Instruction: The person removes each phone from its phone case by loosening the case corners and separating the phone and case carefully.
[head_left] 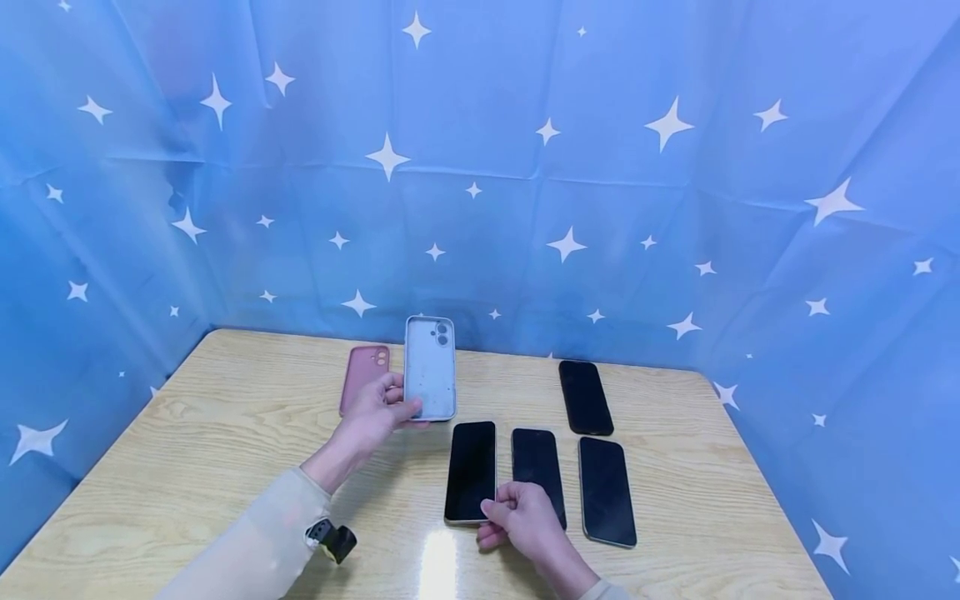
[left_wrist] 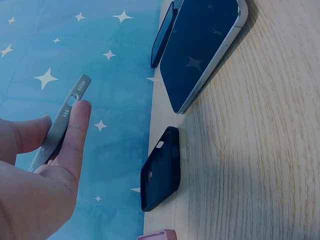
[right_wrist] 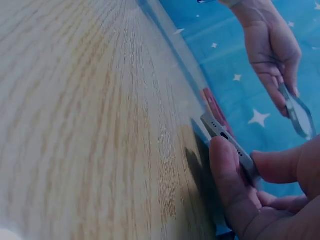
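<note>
Left hand: your left hand pinches the pale case at its lower left corner, thumb on the inner face, fingers behind.
Pale case: you have it raised above the table, camera cutout uppermost, the rest of it clear of your fingers.
Right hand: your right hand pinches the left phone by its near end, at the right corner, thumb and fingers on opposite faces.
Left phone: screen up, its far end extending away from your fingertips.
Pink case: just behind your left hand.
Black case: on the table, near the backdrop.
Other phones: 3, the middle phone nearest your right hand.
</note>
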